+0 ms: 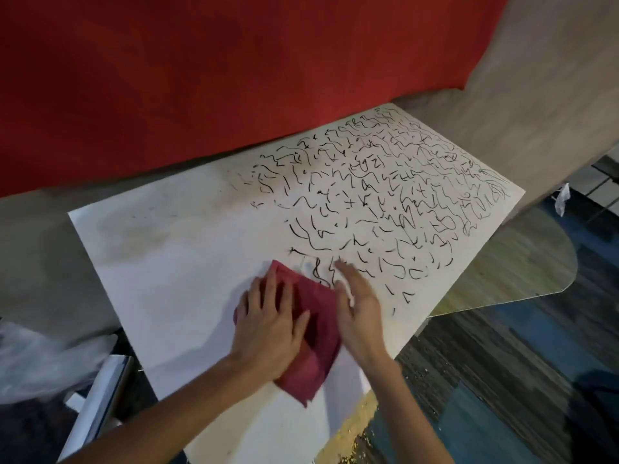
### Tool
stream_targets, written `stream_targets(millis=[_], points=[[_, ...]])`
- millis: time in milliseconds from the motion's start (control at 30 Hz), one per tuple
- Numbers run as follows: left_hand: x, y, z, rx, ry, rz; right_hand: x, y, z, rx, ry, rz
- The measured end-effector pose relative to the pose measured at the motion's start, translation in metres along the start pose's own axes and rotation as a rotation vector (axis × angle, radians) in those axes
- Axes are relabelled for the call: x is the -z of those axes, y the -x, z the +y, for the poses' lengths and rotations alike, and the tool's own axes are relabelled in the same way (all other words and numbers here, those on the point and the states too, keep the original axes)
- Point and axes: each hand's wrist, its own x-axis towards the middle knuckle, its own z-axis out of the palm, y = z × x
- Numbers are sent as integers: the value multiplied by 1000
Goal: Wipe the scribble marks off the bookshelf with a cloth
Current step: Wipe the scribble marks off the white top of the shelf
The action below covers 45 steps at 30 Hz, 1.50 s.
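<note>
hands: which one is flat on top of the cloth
The left hand, spread flat on the red cloth; the right hand lies beside it, over the scribble marks.

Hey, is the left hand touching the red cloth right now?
Touching. The head view shows the left hand lying flat on the red cloth, fingers spread across it, with no gap visible.

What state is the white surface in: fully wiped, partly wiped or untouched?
Partly wiped: the white surface is bare on its left, while black scribble marks cover the right, beyond the red cloth.
</note>
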Motion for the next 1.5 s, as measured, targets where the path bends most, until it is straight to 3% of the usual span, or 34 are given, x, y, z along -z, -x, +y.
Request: stream_targets(millis=[67,200,300,400,600,800,1033,1200,1367,1500], points=[[-7,1,14,85,-77,-98,21,-16,26,-74,148,98],[-5,-27,6,97,-165,-116,36,-33,67,-151,486,-31],[4,-66,-16,150,-252,-126,34,-34,76,-144,600,-116],[10,-92,-13,138,-419,-142,35,-37,74,-158,618,-129],[-11,-52,36,194,-142,-182,37,-36,74,-160,621,-172],[-15,-8,50,61,-138,-201,40,-34,74,-137,628,-200],[-6,-97,-8,268,-181,-210,38,-34,78,-113,649,-187],[-15,-110,19,397,-108,-157,38,-38,76,-130,642,-205],[-27,-30,70,255,-59,-124,41,-34,77,-138,648,-243],[-18,2,49,130,-95,-215,41,-32,76,-108,657,-228]])
